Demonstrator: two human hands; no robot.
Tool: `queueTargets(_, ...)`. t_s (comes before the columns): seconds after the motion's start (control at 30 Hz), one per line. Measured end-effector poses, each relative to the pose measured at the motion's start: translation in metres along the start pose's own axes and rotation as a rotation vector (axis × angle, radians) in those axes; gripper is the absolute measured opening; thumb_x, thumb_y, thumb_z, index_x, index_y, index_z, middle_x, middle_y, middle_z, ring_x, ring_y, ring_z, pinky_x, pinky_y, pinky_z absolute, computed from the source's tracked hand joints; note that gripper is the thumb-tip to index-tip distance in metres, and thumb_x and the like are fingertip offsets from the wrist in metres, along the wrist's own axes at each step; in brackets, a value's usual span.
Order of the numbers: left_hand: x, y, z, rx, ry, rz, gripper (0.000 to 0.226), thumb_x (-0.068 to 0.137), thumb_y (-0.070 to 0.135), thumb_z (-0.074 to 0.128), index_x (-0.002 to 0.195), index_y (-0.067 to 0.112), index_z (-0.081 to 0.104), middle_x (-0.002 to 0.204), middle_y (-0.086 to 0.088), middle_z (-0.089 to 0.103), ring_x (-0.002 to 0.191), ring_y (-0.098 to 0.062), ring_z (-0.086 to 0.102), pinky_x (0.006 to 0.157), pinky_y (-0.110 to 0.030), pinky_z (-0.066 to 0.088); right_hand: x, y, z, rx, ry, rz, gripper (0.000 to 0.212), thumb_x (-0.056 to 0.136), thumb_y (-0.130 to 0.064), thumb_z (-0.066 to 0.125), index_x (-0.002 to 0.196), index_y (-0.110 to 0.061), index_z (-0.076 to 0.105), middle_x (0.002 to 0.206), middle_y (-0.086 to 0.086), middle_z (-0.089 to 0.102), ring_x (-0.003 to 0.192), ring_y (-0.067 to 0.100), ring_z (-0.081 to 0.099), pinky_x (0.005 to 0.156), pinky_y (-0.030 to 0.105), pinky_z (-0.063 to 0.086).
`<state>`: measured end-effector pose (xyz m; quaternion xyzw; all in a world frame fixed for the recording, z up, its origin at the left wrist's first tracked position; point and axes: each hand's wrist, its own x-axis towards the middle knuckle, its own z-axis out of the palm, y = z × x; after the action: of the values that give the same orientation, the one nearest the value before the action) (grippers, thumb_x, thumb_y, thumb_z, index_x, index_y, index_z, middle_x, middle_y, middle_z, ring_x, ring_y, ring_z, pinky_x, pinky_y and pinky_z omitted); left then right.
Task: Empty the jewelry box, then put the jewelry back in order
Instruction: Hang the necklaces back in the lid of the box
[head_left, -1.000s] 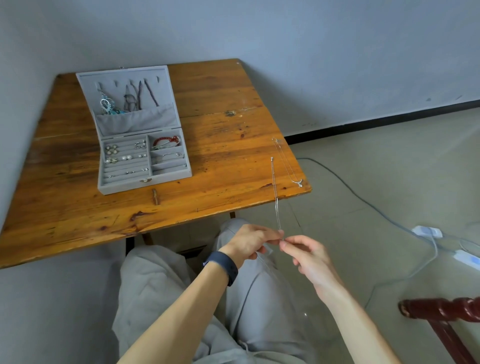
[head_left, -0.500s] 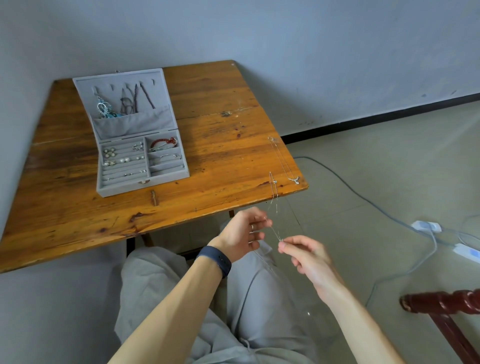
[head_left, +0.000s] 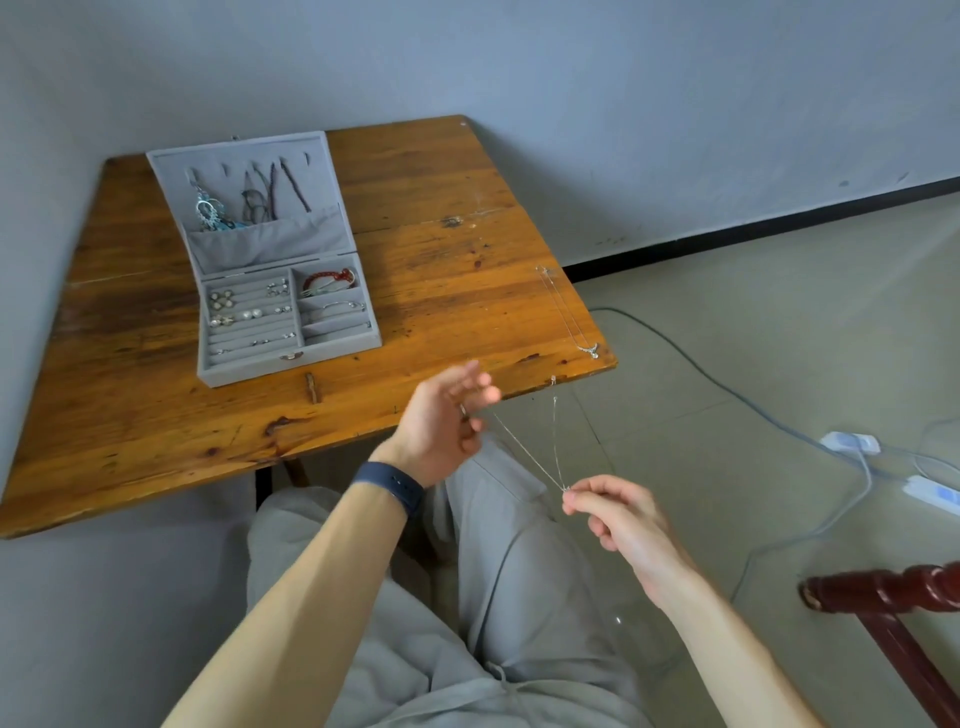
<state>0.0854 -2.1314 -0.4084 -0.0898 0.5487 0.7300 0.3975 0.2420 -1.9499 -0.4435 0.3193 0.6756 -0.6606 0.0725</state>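
The grey jewelry box (head_left: 260, 371) stands open on the wooden table (head_left: 441, 291), with earrings, rings and a red bracelet (head_left: 330, 278) in its tray and necklaces hung in its lid. My right hand (head_left: 618, 519) pinches a thin silver necklace (head_left: 530, 457) in front of the table's near edge, above my lap. One strand runs up-left to my left hand (head_left: 444, 421), which seems to pinch it with its lower fingers while the upper fingers are spread. The other strand rises to the table's edge. A second silver necklace (head_left: 569, 317) with a pendant lies along the table's right edge.
A small wooden peg (head_left: 310, 387) lies in front of the box. On the floor to the right run cables (head_left: 727, 395) to a white adapter (head_left: 852, 444) and a power strip (head_left: 930, 491). A dark red chair part (head_left: 883, 592) juts in at the lower right.
My left hand has moved up and to the left, away from my right hand, and the chain is now stretched between them. My right hand has stayed nearly in place.
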Motion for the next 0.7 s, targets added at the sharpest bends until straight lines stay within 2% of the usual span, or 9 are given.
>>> queueTargets(0.07,-0.003,0.014,-0.012,-0.078,0.023,0.033,0.022,0.092,0.043,0.058,0.096,0.024,0.070,0.066,0.009,0.051,0.055,-0.009,0.034,0.055,-0.027,0.019,0.001,-0.001,0.001,-0.004,0.000,-0.004,0.002,0.077,-0.020,0.076,0.076,-0.019,0.075,0.078,0.001,0.072,0.060,0.012,0.042,0.053,0.023,0.031)
queueTargets(0.17,-0.010,0.031,-0.034,-0.070,0.061,0.045,0.032,0.092,0.046,0.058,0.110,0.023,0.073,0.057,0.010,0.038,0.051,-0.009,0.031,0.053,-0.025,0.018,0.002,-0.004,0.007,-0.002,-0.022,-0.011,0.002,0.077,-0.020,0.076,0.076,-0.019,0.075,0.079,0.001,0.071,0.059,0.012,0.042,0.053,0.024,0.030)
queueTargets(0.2,-0.013,0.036,-0.041,-0.057,0.057,0.057,0.031,0.093,0.047,0.058,0.105,0.024,0.074,0.057,0.010,0.038,0.052,-0.009,0.031,0.052,-0.025,0.020,0.002,-0.005,0.009,-0.001,-0.030,-0.013,0.002,0.078,-0.020,0.076,0.077,-0.018,0.075,0.079,0.001,0.071,0.059,0.012,0.042,0.052,0.024,0.030)
queueTargets(0.27,-0.021,0.043,-0.055,-0.071,0.063,0.105,0.025,0.093,0.047,0.059,0.082,0.027,0.070,0.064,0.010,0.049,0.058,-0.009,0.036,0.053,-0.024,0.025,0.004,-0.008,0.014,-0.008,-0.039,-0.018,0.005,0.078,-0.019,0.075,0.078,-0.015,0.075,0.079,0.001,0.070,0.059,0.011,0.042,0.052,0.024,0.030)
queueTargets(0.37,-0.032,0.047,-0.076,-0.143,0.139,0.155,0.031,0.090,0.041,0.063,0.063,0.026,0.057,0.067,0.008,0.058,0.073,-0.014,0.061,0.072,-0.029,0.040,0.005,-0.014,0.023,0.008,-0.066,-0.018,0.009,0.078,-0.021,0.075,0.080,-0.012,0.074,0.080,-0.001,0.071,0.060,0.011,0.042,0.053,0.024,0.030)
queueTargets(0.43,-0.039,0.045,-0.089,-0.167,0.137,0.148,0.030,0.090,0.036,0.065,0.064,0.025,0.057,0.057,0.009,0.052,0.081,-0.016,0.068,0.084,-0.032,0.044,0.007,-0.019,0.029,0.015,-0.086,-0.027,0.008,0.079,-0.021,0.075,0.081,-0.013,0.075,0.080,-0.001,0.072,0.059,0.011,0.043,0.053,0.023,0.031)
queueTargets(0.57,-0.053,0.035,-0.109,-0.022,0.106,0.051,0.030,0.097,0.034,0.057,0.069,0.025,0.064,0.042,0.008,0.034,0.070,-0.013,0.064,0.075,-0.031,0.037,0.012,-0.027,0.042,0.024,-0.094,-0.058,0.003,0.079,-0.019,0.075,0.079,-0.016,0.075,0.077,-0.002,0.071,0.057,0.010,0.042,0.050,0.022,0.030)
queueTargets(0.63,-0.059,0.032,-0.115,0.134,0.178,0.009,0.032,0.097,0.037,0.058,0.067,0.027,0.064,0.047,0.009,0.040,0.075,-0.014,0.067,0.076,-0.033,0.036,0.016,-0.031,0.044,0.037,-0.081,-0.067,0.005,0.081,-0.019,0.075,0.076,-0.019,0.075,0.077,-0.002,0.072,0.056,0.010,0.042,0.050,0.022,0.031)
queueTargets(0.7,-0.065,0.029,-0.119,0.170,0.243,0.026,0.033,0.097,0.038,0.058,0.065,0.028,0.063,0.054,0.009,0.048,0.081,-0.015,0.070,0.080,-0.034,0.037,0.020,-0.033,0.043,0.045,-0.073,-0.067,0.006,0.081,-0.020,0.075,0.075,-0.019,0.075,0.078,-0.002,0.072,0.055,0.009,0.043,0.052,0.023,0.032)
